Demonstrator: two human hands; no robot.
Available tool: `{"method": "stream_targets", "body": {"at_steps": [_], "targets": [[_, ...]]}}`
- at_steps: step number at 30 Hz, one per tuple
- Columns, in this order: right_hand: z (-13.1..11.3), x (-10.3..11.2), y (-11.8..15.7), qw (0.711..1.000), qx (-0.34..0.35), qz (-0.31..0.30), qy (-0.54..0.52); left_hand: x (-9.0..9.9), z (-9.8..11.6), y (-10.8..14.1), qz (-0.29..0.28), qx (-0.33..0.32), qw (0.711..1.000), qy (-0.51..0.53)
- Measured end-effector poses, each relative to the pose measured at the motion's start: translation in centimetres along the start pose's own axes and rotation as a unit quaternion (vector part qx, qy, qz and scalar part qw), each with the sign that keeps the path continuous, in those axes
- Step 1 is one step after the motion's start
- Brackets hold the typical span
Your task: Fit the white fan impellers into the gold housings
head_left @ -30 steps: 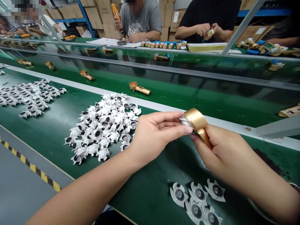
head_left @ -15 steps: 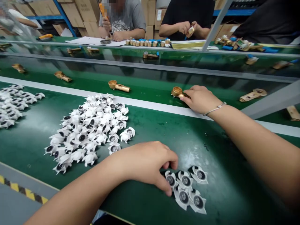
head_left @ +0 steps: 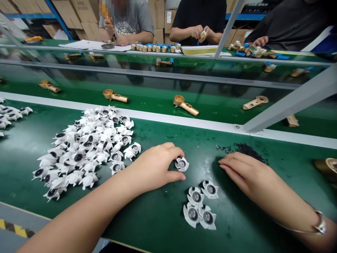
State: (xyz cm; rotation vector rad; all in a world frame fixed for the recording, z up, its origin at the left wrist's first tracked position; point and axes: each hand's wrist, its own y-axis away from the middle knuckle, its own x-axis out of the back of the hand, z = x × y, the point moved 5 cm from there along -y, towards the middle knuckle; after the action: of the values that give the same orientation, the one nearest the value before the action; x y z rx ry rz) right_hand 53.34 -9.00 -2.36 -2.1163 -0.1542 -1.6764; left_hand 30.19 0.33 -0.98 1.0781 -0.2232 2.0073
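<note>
My left hand [head_left: 160,163] curls its thumb and forefinger around a small white fan blade [head_left: 182,164] with a dark hub, just above or on the green bench; the exact contact is hard to see. My right hand [head_left: 247,174] is closed, fingertips together, at the near edge of a scatter of tiny black pieces [head_left: 249,151]. Whatever its fingers may hold is hidden. Between the hands, nearer me, a small group of white fan blades [head_left: 196,196] lies hub side up. Left of my left hand spreads a large heap of fan blades [head_left: 89,147].
Beyond a white strip [head_left: 147,115], gold handheld-fan housings [head_left: 186,105] lie spaced along the green belt. A grey metal post [head_left: 286,102] rises at the right. A gold part [head_left: 326,165] sits at the right edge. Co-workers [head_left: 198,24] handle parts across the line.
My right hand has left the gold housing on the belt and come down beside the black pieces. My left hand has moved away from the group with one fan blade. The view has shifted right.
</note>
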Motion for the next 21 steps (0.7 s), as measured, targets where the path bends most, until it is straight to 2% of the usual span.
{"method": "stream_targets", "body": {"at_steps": [5,10,12,14,17,21], "targets": [[-1.2,0.0,-1.3,0.993,0.065,-0.036,0.086,-0.2,-0.1,-0.3,0.011,-0.009,1.0,0.007],[-1.1,0.0,-2.0,0.994,0.073,-0.029,0.081,0.2,0.1,-0.3,0.077,0.0,0.996,0.032],[-1.5,0.5,-2.9,0.998,0.044,-0.016,0.031,0.3,0.3,-0.2,0.093,0.016,0.992,0.083],[-2.3,1.1,-4.1,0.997,-0.005,-0.012,-0.071,0.1,0.4,-0.1,0.092,0.03,0.982,0.161],[-4.2,1.2,-6.2,0.976,-0.04,-0.036,-0.213,-0.1,0.6,0.0,0.08,0.024,0.96,0.266],[-5.3,0.6,-7.8,0.961,-0.051,-0.062,-0.266,0.1,0.6,0.3,0.098,0.009,0.942,0.322]]}}
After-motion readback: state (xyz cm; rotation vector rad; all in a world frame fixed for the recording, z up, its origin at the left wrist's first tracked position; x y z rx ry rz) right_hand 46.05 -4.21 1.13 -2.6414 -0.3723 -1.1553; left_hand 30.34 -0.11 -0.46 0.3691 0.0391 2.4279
